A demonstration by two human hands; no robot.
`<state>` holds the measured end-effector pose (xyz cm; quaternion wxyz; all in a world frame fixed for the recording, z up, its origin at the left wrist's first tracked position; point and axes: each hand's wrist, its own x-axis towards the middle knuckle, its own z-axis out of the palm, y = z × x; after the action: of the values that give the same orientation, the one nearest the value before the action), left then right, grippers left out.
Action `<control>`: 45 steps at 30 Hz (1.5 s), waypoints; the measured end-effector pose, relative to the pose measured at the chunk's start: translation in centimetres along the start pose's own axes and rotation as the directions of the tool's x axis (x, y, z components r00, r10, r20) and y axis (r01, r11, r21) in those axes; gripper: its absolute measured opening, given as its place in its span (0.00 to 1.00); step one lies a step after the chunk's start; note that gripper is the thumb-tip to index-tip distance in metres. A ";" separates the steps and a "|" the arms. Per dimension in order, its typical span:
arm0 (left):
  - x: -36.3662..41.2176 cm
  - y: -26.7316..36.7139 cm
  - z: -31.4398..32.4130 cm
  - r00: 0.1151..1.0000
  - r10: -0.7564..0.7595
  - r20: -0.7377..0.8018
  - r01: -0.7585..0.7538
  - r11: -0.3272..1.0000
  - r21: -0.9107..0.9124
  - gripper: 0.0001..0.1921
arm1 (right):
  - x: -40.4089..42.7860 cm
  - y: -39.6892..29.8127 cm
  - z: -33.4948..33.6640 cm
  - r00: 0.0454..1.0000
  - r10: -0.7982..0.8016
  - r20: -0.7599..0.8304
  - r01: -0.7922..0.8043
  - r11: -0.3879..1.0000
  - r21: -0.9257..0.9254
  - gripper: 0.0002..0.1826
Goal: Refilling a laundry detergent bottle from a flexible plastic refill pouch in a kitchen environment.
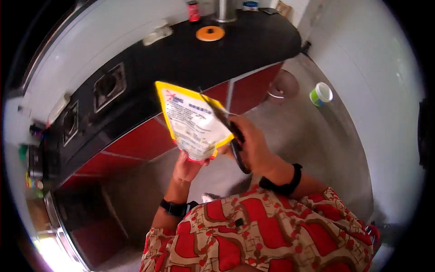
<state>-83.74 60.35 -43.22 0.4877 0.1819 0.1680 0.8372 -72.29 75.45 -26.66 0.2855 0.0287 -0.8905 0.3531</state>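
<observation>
A pouch with a white printed back and a yellow edge [192, 122] is held up in front of me, tilted. My left hand [187, 167] grips its red lower end. Around the dark handles of a pair of scissors [240, 149] my right hand [253, 144] is closed. The scissor blades lie along the pouch's right side and reach its upper yellow edge. Whether the blades are apart cannot be told, as the pouch and blur partly hide them.
A black countertop [248, 44] runs along the wall, bearing an orange lid [210, 33], a red can [193, 11] and burners [110, 87]. Red cabinets [136, 141] stand beneath. On the floor at right are a white-and-green tub [321, 94] and a brown round container [284, 85].
</observation>
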 end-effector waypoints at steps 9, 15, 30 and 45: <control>-2.0 21.8 -0.5 0.993 0.073 -0.098 -0.085 0.989 -0.123 0.37 | 19.7 -9.3 11.6 0.973 0.175 0.150 -0.193 0.973 0.123 0.28; -6.1 38.0 -8.9 0.950 0.208 -0.234 -0.215 0.977 -0.007 0.37 | 30.4 -9.2 29.6 0.986 0.054 0.157 -0.093 0.963 0.252 0.29; 23.6 44.0 -29.3 0.972 0.198 -0.128 -0.193 0.980 0.054 0.43 | 50.1 19.4 34.8 0.981 0.099 0.164 -0.140 0.956 0.258 0.26; 50.7 23.7 -12.2 0.923 0.191 -0.334 -0.164 0.981 0.108 0.42 | 52.4 39.3 0.1 0.930 0.193 0.313 -0.296 0.897 0.328 0.26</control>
<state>-130.55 92.50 -35.95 0.3656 0.0667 0.2659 0.8895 -125.97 112.70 -23.06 0.1028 0.0168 -0.8350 0.5402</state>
